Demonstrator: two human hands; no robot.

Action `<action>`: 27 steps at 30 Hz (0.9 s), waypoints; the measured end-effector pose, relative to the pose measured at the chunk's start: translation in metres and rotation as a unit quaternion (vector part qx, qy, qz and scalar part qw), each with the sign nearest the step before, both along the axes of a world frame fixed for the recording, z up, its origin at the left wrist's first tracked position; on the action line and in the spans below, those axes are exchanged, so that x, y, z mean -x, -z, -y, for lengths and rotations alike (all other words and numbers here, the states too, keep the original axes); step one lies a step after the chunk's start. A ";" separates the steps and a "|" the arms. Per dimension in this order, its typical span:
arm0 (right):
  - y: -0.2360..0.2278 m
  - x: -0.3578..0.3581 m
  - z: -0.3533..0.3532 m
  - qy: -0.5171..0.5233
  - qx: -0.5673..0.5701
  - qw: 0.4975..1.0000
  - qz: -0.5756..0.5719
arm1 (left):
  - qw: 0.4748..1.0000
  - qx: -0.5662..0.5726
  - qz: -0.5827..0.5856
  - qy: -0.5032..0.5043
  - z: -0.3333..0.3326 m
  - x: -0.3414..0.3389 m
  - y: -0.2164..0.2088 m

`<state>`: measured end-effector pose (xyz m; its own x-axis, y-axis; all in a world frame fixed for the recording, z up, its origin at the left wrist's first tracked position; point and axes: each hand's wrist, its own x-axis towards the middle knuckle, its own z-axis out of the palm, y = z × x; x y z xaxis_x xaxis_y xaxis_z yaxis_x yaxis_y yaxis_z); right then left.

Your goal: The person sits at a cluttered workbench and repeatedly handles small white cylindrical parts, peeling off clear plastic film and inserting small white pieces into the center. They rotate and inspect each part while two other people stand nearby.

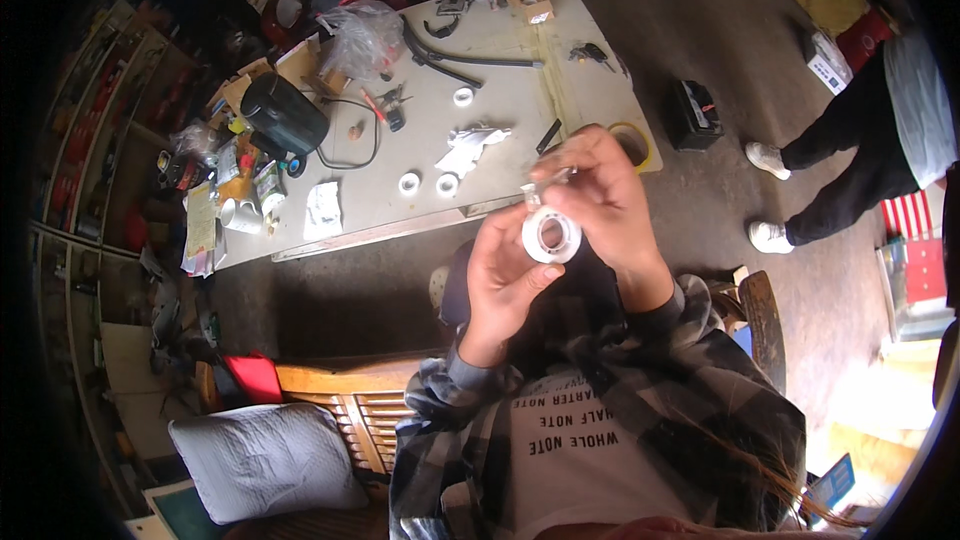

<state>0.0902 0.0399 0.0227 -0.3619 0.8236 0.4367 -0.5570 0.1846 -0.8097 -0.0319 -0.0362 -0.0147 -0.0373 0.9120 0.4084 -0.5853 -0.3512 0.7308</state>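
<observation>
A white roll of tape (534, 244) is gripped in my left hand (495, 275), its thumb along the lower rim and its open ring facing up. Just above the roll, the fingers of my right hand (612, 195) are pinched together on a small clear, shiny strip (532, 194). Whether that strip is joined to the roll I cannot tell. Both hands are raised over the table's near edge. Three similar white rolls lie on the tabletop: one (409, 183) at the left, one (447, 184) beside it and one (463, 97) farther back.
The pale table (400, 130) bears a crumpled white wrapper (470, 148), a black container (284, 112), a plastic bag (366, 38), black curved strips (450, 62) and a yellow tape roll (645, 152). A black box (694, 115) sits on the floor. Another person (850, 140) stands at the right.
</observation>
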 end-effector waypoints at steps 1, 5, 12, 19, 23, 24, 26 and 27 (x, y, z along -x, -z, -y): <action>-0.003 -0.001 0.000 0.004 -0.002 1.000 -0.026 | 1.000 0.017 0.000 0.002 0.000 0.000 -0.003; -0.019 -0.005 -0.002 -0.018 0.045 0.975 -0.216 | 1.000 0.006 -0.010 -0.017 -0.003 0.003 -0.010; -0.020 0.002 0.009 0.021 -0.003 0.999 0.030 | 1.000 0.001 0.001 -0.025 0.002 0.003 -0.004; -0.013 0.000 0.013 0.033 -0.035 0.999 0.020 | 0.999 -0.008 -0.024 -0.034 0.009 0.000 -0.006; -0.022 -0.016 0.012 0.031 -0.108 0.988 -0.102 | 0.999 0.008 -0.017 -0.037 0.006 0.003 -0.006; -0.027 -0.018 0.010 0.015 -0.125 0.989 -0.083 | 0.999 0.017 -0.008 -0.037 0.006 0.004 -0.005; -0.024 -0.018 0.010 0.019 -0.123 0.991 0.044 | 1.000 0.005 0.008 -0.014 0.009 0.001 -0.004; -0.020 -0.014 0.006 -0.001 -0.101 0.991 0.086 | 1.000 -0.011 -0.003 -0.023 0.009 0.000 -0.006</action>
